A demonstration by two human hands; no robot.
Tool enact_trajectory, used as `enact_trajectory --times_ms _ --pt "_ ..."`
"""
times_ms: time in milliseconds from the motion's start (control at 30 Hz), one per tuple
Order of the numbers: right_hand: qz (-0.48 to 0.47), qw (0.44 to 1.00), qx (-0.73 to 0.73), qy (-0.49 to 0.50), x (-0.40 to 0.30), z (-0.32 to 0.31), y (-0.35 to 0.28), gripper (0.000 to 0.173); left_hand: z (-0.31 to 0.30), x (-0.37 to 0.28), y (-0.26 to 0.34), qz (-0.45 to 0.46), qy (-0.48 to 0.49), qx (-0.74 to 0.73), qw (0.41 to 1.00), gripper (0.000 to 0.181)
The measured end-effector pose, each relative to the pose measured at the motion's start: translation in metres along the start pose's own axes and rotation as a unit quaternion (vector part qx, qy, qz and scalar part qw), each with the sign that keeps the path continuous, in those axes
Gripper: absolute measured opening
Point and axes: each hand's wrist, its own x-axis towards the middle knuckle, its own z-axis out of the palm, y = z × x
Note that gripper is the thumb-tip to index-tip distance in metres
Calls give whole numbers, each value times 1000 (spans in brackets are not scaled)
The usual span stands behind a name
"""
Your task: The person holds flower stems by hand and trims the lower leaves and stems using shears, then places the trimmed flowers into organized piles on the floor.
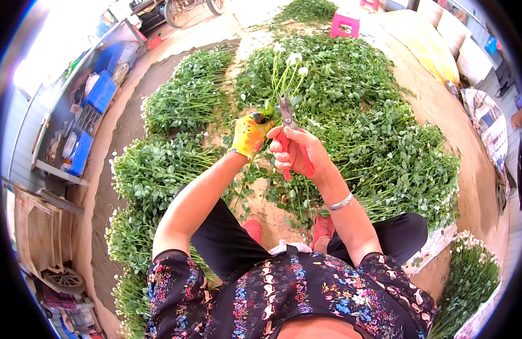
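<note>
My left hand [249, 134], in a yellow patterned glove, is closed around the stems of a small bunch of white flowers [294, 59] that points away from me. Beside it, my bare right hand [299, 151] grips pruning shears [287, 113] with red handles. The metal blades point forward, close to the bunch's stems; whether they touch a stem I cannot tell. A large heap of cut leafy stems [350, 97] lies on the floor ahead and to the right. Bundles of white-tipped flowers [159, 169] lie in a row on the left.
A pink plastic stool [345, 25] stands beyond the heap. Blue crates [100, 91] sit on a shelf at the left, above a wooden cart [44, 229]. Another flower bundle [468, 279] lies at the lower right. My red shoes [253, 231] rest on the floor between the piles.
</note>
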Motion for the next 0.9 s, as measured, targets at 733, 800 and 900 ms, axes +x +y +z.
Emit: enact_trajectory --times_ms 733,800,900 --pt "-104 977 -147 114 -1 0 -7 20 -16 -1 34 -33 4 -50 998 19" --pt "-152 952 -222 144 1 -8 -16 20 -13 -6 46 -42 -33 -44 998 21" --pt "-192 924 -276 183 -1 -16 -26 19 -11 -10 48 -54 -78 -87 992 23"
